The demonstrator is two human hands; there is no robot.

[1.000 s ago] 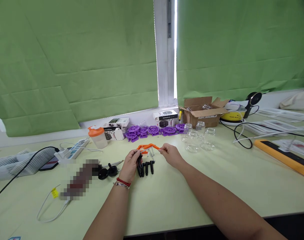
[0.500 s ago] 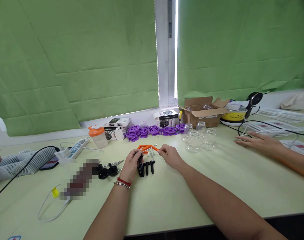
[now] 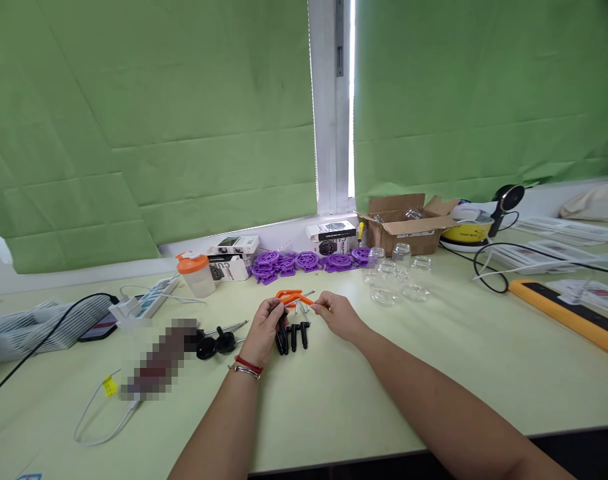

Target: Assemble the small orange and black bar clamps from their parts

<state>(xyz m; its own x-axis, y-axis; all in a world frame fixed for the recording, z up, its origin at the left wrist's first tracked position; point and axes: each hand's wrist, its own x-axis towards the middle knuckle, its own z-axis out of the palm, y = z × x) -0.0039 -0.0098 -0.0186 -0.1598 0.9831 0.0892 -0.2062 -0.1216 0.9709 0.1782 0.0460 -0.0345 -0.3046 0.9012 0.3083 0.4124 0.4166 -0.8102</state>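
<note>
My left hand (image 3: 265,327) is closed around a small black handle (image 3: 284,317), its fingers partly hiding it. Between thumb and finger, my right hand (image 3: 338,313) pinches the end of an orange plastic arm (image 3: 304,299). The arm's other end reaches the left fingertips and the top of the black handle; whether they are joined cannot be told. More orange parts (image 3: 284,293) lie just behind, with thin metal rods (image 3: 300,308) by them. Several similar black handles (image 3: 304,335) rest on the table between my hands.
Purple wheel-shaped parts (image 3: 307,261) line the back near printed boxes (image 3: 331,231). Clear jars (image 3: 385,280) and an open carton (image 3: 409,227) stand to the right. Left are an orange-lidded bottle (image 3: 197,275), black round parts (image 3: 217,343) and a power strip (image 3: 159,293).
My right hand has shifted slightly left with the orange arm, toward my left hand. Another person's hand at the right has left the view, uncovering a yellow-orange bar.
</note>
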